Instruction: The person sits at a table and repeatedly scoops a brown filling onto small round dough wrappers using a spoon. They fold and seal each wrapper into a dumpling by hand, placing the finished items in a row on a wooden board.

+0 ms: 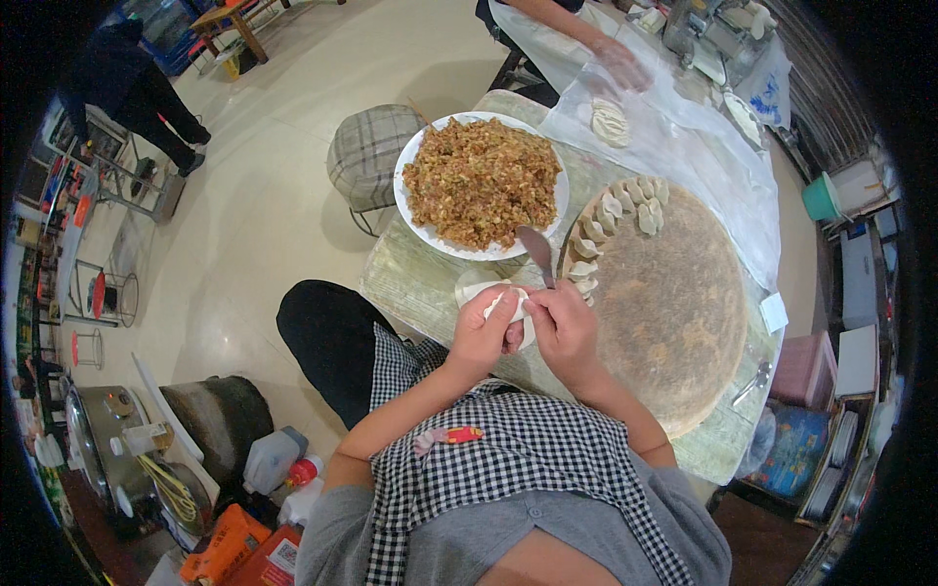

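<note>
My left hand (480,322) and my right hand (568,322) meet in front of my apron, both gripping a dumpling (513,302) of white dough. The handle of a flat spreading spatula (537,247) runs into my right hand; its blade points at the filling. Beyond my hands stands a white plate (407,209) heaped with minced filling (480,179). Dough wrappers (473,286) lie on the table, partly hidden behind my left hand. To the right, folded dumplings (607,209) line the upper left edge of a round wooden board (659,308).
A co-worker's hand (623,62) is over a plastic sheet (674,139), near a pile of dough pieces (610,123). A checked stool (374,157) stands left of the plate. Metal utensils (753,382) lie at the table's right edge. Another person (146,95) stands at far left.
</note>
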`<action>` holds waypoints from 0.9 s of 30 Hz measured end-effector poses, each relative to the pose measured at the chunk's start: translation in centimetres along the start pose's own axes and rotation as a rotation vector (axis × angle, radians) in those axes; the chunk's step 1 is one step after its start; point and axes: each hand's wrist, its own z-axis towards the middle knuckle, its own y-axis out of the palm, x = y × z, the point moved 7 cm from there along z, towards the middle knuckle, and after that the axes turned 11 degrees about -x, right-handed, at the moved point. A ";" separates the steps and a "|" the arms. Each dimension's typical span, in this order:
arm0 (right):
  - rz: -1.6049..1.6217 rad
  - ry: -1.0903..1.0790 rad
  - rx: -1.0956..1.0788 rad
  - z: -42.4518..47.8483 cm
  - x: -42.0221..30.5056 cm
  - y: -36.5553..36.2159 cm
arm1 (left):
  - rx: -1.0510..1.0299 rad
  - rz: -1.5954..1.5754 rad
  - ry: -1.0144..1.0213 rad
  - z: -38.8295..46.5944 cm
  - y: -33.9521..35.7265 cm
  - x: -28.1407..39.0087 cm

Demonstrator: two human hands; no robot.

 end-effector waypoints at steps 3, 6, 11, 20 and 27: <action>0.143 0.095 -0.086 0.5 0.3 0.0 | -0.091 0.094 -0.021 -0.1 0.2 0.0; 0.609 0.236 -0.269 1.0 1.6 1.4 | -0.128 -0.070 -0.025 -0.3 1.9 0.5; 0.471 0.065 -0.244 0.7 1.0 2.2 | -0.115 0.112 0.052 -0.7 2.0 0.4; -0.007 0.061 -0.059 0.8 1.6 -0.2 | -0.021 -0.074 0.008 0.9 -0.3 -1.4; -0.285 0.008 -0.110 -0.1 2.1 0.0 | -0.077 -0.361 -0.057 1.4 1.1 -1.3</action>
